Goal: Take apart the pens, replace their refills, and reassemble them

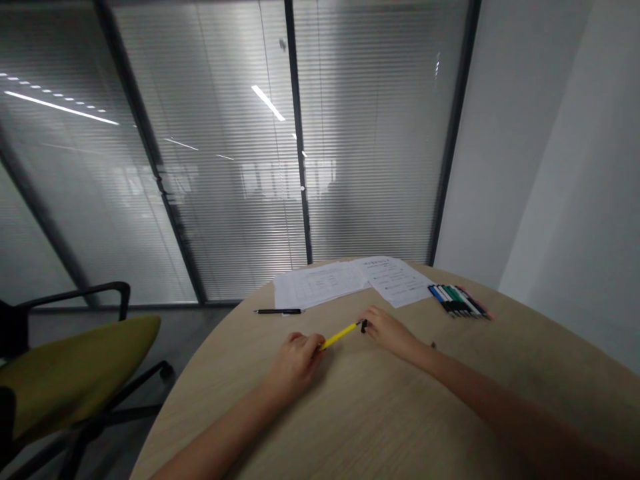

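A slim yellow pen-like stick [340, 336] is held slantwise just above the wooden table [350, 413]. My left hand [297, 360] is closed around its near end, which the fingers hide. At the far end, my right hand [383, 327] pinches a small black piece [363, 325] that meets or nearly meets the stick's dark tip. Whether this piece is joined to the stick I cannot tell. Beyond my left hand lies a black pen [278, 311]. Printed paper sheets [320, 283] spread along the table's far side.
Several pens with coloured barrels and black ends [457, 302] lie in a row at the right. A tiny dark bit [433, 345] rests by my right forearm. An office chair [80, 367] with a yellow-green seat stands left of the table. Glass panels with blinds [240, 200] rise behind.
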Demonstrator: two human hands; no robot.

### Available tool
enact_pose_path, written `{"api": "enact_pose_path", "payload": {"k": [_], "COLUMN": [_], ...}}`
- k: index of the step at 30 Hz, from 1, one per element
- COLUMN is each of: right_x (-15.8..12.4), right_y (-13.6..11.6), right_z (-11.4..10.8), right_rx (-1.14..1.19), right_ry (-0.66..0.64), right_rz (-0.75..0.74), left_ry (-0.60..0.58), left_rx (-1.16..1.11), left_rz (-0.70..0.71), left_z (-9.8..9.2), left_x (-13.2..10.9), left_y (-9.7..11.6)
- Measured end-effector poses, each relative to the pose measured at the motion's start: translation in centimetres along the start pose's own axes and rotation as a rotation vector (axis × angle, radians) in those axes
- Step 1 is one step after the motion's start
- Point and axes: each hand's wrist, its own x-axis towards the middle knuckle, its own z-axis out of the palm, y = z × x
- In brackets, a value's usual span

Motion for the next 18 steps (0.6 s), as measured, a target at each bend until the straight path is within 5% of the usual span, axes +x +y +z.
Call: {"api": "enact_pose_path", "payload": {"k": [9,13,18], "right_x": [-2.6,-5.2,-7.3], "right_y": [0.7,-0.9,-3.3], "right_z": [-3.5,-5.7,-6.9], "right_rx": [0.129,0.336,0.319], "right_ry": [0.1,0.167,0.132], "right_rz": [0.166,0.209,0.238], "left_ry": [0.016,-0.028,-0.029], "left_rx": [0.002,0.006,0.016], "left_rz": [0.093,0.133,0.154], "left_z": [-0.1,-0.1,-0.4], "left_x": [0.0,-0.1,-0.1], "left_y": [0.9,1.7,2.4]}}
